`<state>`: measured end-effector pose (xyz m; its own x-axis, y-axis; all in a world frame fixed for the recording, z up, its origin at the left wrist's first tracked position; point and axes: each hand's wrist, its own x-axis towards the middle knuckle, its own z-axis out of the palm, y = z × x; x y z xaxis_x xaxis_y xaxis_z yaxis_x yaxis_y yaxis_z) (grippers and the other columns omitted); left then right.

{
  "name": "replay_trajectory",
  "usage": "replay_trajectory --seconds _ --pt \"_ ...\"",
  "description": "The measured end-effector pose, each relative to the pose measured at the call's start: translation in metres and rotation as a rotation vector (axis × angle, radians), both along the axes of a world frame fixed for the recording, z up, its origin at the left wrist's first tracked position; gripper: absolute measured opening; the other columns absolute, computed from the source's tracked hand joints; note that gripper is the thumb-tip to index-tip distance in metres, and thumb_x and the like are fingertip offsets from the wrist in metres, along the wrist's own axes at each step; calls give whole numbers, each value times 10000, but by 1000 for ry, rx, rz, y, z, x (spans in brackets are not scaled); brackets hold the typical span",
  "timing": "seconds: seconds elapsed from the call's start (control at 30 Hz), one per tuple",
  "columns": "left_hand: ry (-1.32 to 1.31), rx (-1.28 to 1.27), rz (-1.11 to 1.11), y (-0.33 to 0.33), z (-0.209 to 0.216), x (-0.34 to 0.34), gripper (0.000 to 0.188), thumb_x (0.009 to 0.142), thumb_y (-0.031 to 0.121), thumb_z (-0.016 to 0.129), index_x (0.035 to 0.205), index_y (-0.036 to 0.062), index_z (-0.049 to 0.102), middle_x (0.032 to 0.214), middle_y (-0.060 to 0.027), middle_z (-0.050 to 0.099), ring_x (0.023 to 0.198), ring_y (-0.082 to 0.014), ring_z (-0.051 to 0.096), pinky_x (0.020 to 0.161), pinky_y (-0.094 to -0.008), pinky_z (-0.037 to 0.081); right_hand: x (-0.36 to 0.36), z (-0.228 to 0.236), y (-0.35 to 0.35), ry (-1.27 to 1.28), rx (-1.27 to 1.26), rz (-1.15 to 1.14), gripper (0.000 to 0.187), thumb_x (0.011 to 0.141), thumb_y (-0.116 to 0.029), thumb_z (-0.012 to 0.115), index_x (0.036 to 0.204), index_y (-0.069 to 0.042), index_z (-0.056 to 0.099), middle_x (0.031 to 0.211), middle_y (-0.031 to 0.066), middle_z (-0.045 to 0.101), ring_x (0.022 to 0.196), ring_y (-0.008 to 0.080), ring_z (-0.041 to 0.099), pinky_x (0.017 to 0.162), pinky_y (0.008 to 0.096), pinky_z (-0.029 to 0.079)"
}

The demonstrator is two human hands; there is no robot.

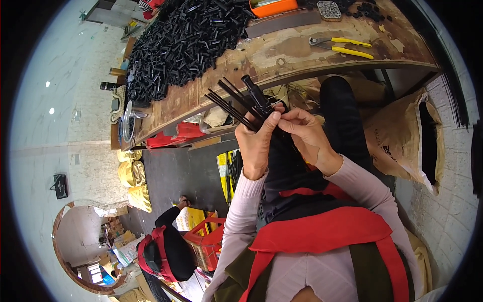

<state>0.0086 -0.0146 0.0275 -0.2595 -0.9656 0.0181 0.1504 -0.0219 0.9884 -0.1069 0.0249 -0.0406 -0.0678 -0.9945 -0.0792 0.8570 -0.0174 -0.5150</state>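
My left hand (254, 146) is closed round several thin black rods (226, 103) that fan out up and to the left, over my lap just short of the bench. Among the rods a thicker black stepped tube (256, 93) points the same way. My right hand (308, 137) meets the left at the tube's lower end, thumb and fingers pinched together. Whatever lies between those fingertips is too small and covered to make out. Yellow-handled cutters (347, 46) lie on the bench beyond my hands, jaws to the left.
A large heap of small black tubular parts (188, 48) covers the left of the wooden bench (271, 58). An orange container (274, 7) stands at the far edge. To my right is an open paper sack (395, 138). Another person (166, 254) sits at lower left near a red plastic stool (206, 246).
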Motion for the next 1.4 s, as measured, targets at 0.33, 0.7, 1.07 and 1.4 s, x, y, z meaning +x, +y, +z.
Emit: replay_trajectory --seconds 0.33,0.7,1.07,1.4 --pt "-168 -94 64 9 1 -11 170 868 29 725 1020 -40 693 966 -70 728 856 -93 650 792 -236 508 -3 -2 4 -117 -8 17 70 905 8 660 974 1 654 1009 82 676 977 133 635 887 251 492" --pt "-75 -57 -38 8 4 -5 170 867 20 720 1010 -64 681 964 -109 725 892 -145 675 830 -271 524 -6 9 13 4 18 -2 123 935 -32 641 1054 -1 650 1064 45 651 1012 107 599 945 250 448" --pt "-30 -53 -151 0 4 4 176 885 18 699 1033 -58 642 1004 -131 709 997 -206 674 906 -314 519 8 17 18 170 25 -150 93 913 -61 687 981 -15 643 980 19 645 928 60 593 849 207 467" --pt "-222 -166 -182 -2 3 12 233 950 88 631 1119 -72 627 1070 -141 707 991 -185 661 898 -312 506 10 10 11 252 -53 -130 78 915 -58 684 949 -36 618 973 0 631 914 49 576 829 198 459"
